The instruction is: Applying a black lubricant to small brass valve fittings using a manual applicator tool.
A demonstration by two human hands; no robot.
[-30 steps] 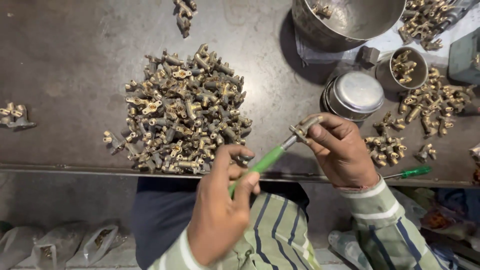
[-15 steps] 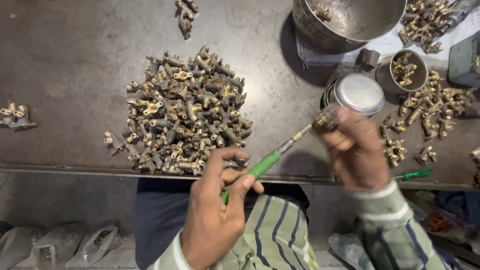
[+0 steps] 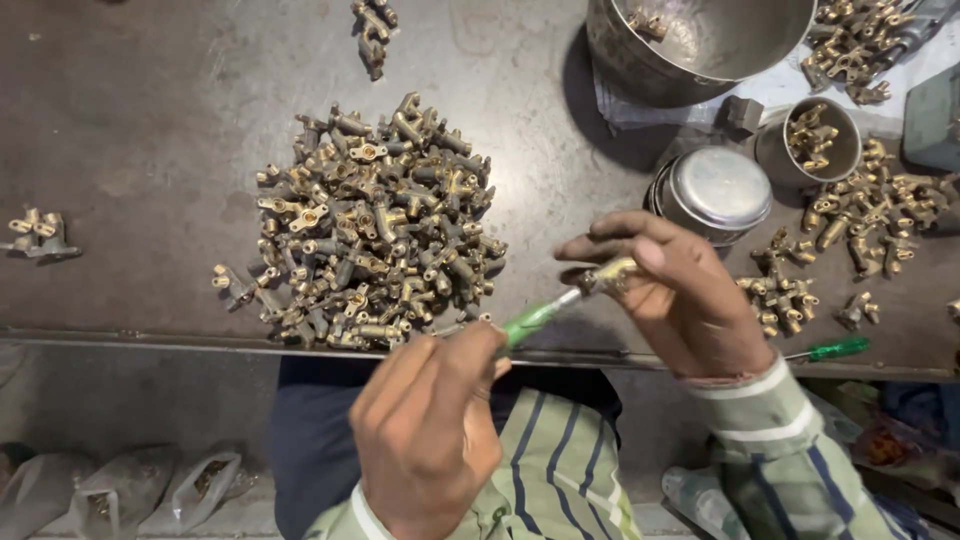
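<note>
Left hand (image 3: pixel 430 440) clenched round green-handled screwdriver (image 3: pixel 535 318), tip in small brass fitting (image 3: pixel 608 275) pinched by right hand (image 3: pixel 680 300) fingers above table edge (image 3: pixel 150 338). Fitting likely rigid, dense, slippery; grip by body. Brass fitting pile (image 3: pixel 370 230) left of it.

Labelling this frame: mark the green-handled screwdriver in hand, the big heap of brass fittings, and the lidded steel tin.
green-handled screwdriver (image 3: pixel 528 322), head view, on the green handle.
heap of brass fittings (image 3: pixel 370 225), head view, middle of the pile.
lidded steel tin (image 3: pixel 718 188), head view, on its lid.
</note>
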